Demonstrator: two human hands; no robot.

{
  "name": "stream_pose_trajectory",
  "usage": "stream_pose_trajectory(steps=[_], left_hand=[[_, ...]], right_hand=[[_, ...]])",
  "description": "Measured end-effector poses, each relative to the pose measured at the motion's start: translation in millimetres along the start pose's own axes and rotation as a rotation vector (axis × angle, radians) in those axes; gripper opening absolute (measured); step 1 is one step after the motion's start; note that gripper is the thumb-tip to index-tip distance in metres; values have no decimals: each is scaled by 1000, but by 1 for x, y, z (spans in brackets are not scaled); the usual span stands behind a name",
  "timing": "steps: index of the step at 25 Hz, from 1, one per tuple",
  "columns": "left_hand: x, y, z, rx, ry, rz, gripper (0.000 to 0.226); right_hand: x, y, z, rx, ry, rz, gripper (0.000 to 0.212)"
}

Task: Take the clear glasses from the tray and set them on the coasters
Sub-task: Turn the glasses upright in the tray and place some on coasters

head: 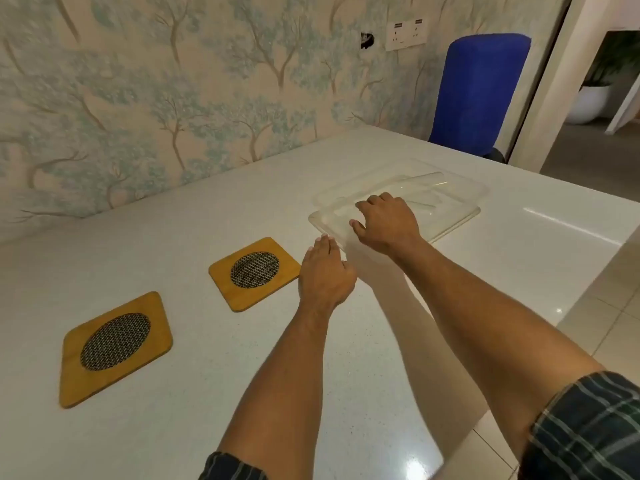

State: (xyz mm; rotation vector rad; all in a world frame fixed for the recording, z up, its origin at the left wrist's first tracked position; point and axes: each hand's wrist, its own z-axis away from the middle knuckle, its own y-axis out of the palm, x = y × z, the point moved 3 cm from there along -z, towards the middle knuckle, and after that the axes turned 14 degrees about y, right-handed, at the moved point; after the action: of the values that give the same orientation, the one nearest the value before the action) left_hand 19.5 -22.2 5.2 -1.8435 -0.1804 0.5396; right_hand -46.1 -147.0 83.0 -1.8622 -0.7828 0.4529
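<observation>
A clear plastic tray (460, 216) lies on the white table at the right. Clear glasses lie on their sides in it; one long glass (415, 183) shows behind my right hand. My right hand (386, 225) reaches over the tray's near left part, fingers curled down around a glass that is hard to make out. My left hand (325, 273) hovers flat just before the tray's near left corner, holding nothing. Two square wooden coasters with round mesh centres sit to the left: one (254, 271) beside my left hand, one (116, 348) nearer to me.
The white table (173, 220) runs along a tree-patterned wall at the back. A blue chair (481, 95) stands beyond the far right corner. The table's right edge drops to a tiled floor (606, 306).
</observation>
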Motion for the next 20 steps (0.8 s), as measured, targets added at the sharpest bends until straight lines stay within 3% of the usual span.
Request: stream_pose_trajectory(steps=[11, 16, 20], left_hand=[[4, 7, -5, 128, 56, -93, 66], [8, 10, -9, 152, 54, -101, 68], [8, 10, -10, 160, 47, -98, 69]], right_hand=[[5, 19, -49, 367, 60, 67, 61], [3, 17, -58, 386, 79, -29, 62], [1, 9, -60, 300, 75, -35, 73]])
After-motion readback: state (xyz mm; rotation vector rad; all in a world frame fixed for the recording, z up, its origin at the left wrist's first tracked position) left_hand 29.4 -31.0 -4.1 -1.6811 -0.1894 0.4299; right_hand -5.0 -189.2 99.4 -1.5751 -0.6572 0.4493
